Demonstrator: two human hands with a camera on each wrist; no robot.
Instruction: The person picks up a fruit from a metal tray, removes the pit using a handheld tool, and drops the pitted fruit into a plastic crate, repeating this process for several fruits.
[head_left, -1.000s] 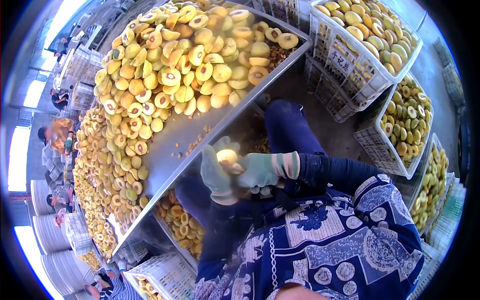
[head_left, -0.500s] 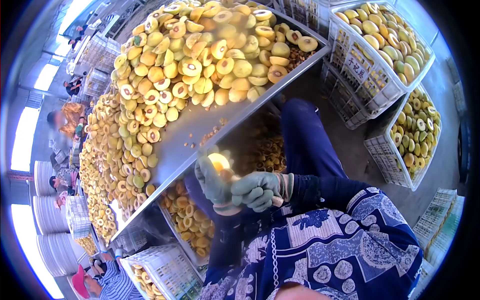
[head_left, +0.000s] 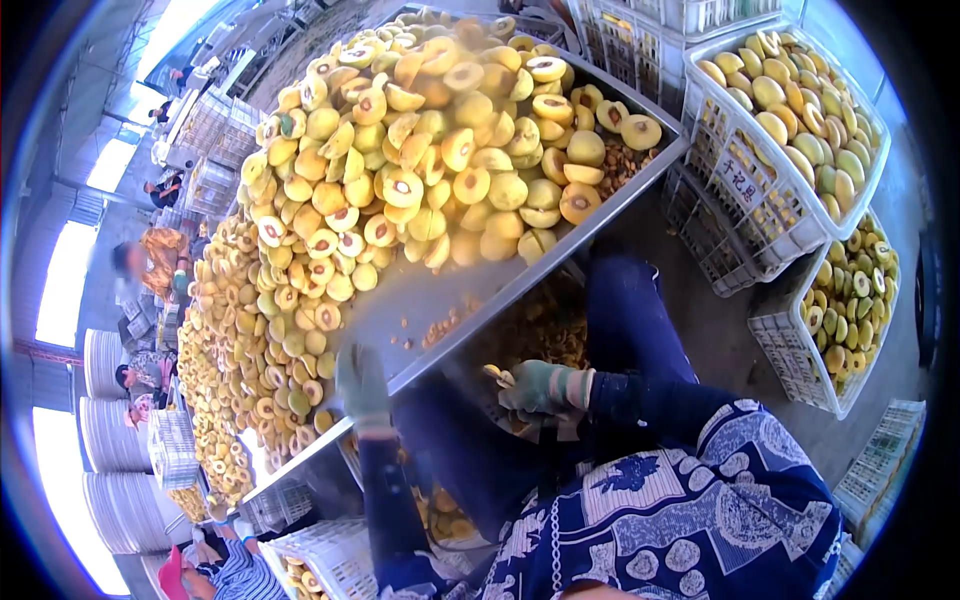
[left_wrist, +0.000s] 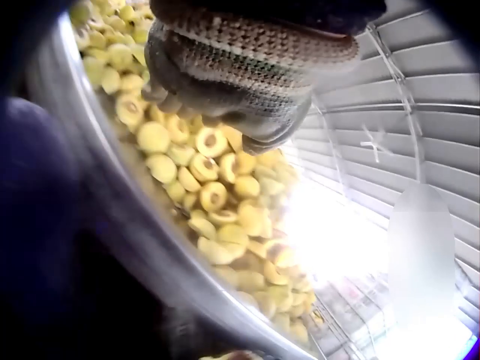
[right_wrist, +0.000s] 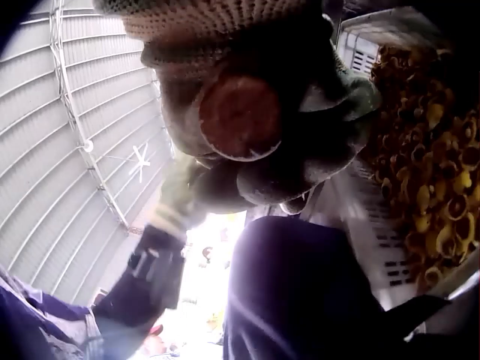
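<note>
In the head view my gloved left hand is blurred at the metal table's near edge. In the left wrist view that hand is above halved yellow fruit, fingers loosely bent, with nothing visible in them. My gloved right hand is above my lap; a small yellowish piece shows at its fingertips. In the right wrist view the right hand grips a tool whose round brown end sticks out; its working end is hidden.
Halved fruit is heaped on the table, with loose pits in its far right corner. Crates of fruit stand at the right and another crate at lower left. People sit at the far left.
My left hand has parted from the right and moved left to the table edge. The bright yellow fruit between the hands is out of sight. The head view has shifted.
</note>
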